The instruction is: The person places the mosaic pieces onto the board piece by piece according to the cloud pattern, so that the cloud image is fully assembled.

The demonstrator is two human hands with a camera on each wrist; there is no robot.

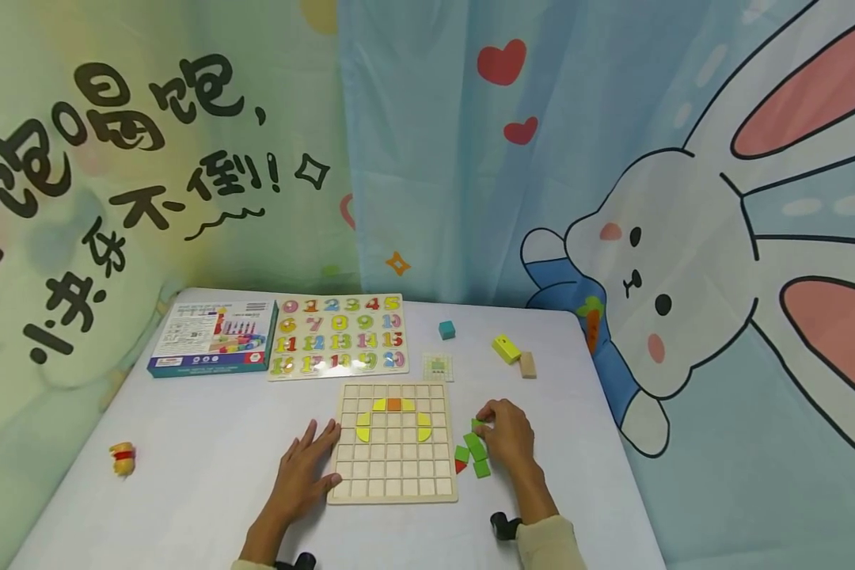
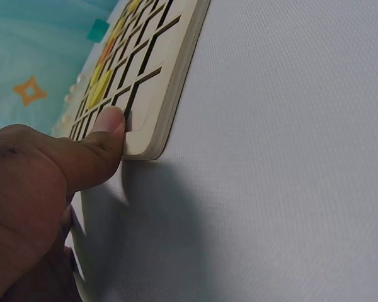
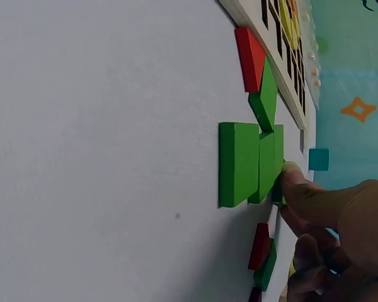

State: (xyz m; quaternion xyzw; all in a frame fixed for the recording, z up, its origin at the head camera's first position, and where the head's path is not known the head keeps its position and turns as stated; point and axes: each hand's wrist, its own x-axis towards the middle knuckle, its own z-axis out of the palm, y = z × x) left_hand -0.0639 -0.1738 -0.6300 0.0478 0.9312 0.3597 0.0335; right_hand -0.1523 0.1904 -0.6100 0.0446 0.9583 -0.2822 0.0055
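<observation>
A square wooden grid board [image 1: 392, 467] lies on the white table, with yellow pieces [image 1: 363, 427] and an orange square [image 1: 394, 404] set in its cells. My left hand [image 1: 301, 479] rests along the board's left edge, fingers spread. In the left wrist view its thumb [image 2: 107, 129] lies on the board's corner. Right of the board, my right hand [image 1: 509, 435] pinches a small green block [image 1: 476, 424] at the far end of a loose group. Several green blocks [image 3: 239, 165] and a red piece [image 3: 249, 60] lie beside it; the pinched block is partly hidden by the fingers.
Behind the board are a number board [image 1: 338, 336], a boxed set [image 1: 214, 336] and a small card [image 1: 438, 367]. A teal cube [image 1: 446, 329], a yellow block [image 1: 506, 348] and a plain wooden block [image 1: 528, 365] stand farther right. A toy figure [image 1: 123, 458] is at left.
</observation>
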